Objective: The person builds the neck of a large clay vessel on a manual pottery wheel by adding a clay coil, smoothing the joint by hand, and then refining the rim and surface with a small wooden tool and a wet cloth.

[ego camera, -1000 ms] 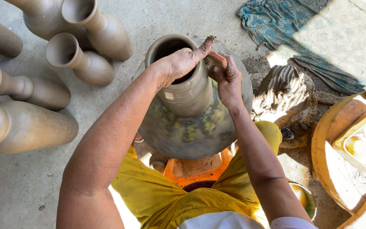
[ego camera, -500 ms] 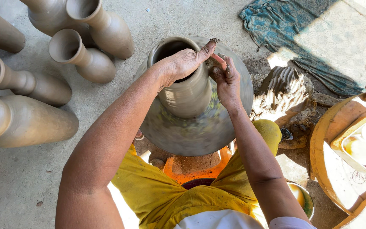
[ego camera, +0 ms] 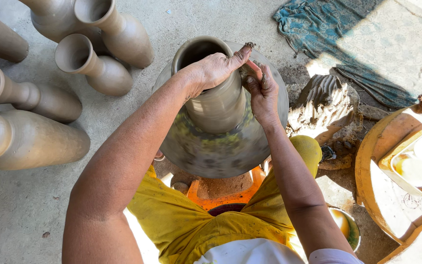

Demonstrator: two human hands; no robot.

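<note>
A wet grey clay pot (ego camera: 216, 105) spins on a round potter's wheel (ego camera: 206, 151) between my knees. My left hand (ego camera: 216, 68) lies over the pot's rim, with its fingers pressed on the right side of the neck. My right hand (ego camera: 261, 90) presses against the outside of the neck from the right and pinches a small bit of clay or a tool between its fingertips. The two hands meet at the rim. Both are smeared with clay.
Several finished clay vases (ego camera: 98, 63) lie and stand on the concrete floor at the left. A lump of raw clay (ego camera: 326, 105) sits right of the wheel, a blue cloth (ego camera: 328, 29) behind it. A yellow basin (ego camera: 367, 161) stands at the right, a small bowl (ego camera: 345, 225) near my knee.
The hands stay on the pot's neck while the wheel turns. My left hand has slid slightly further over the rim toward the right hand.
</note>
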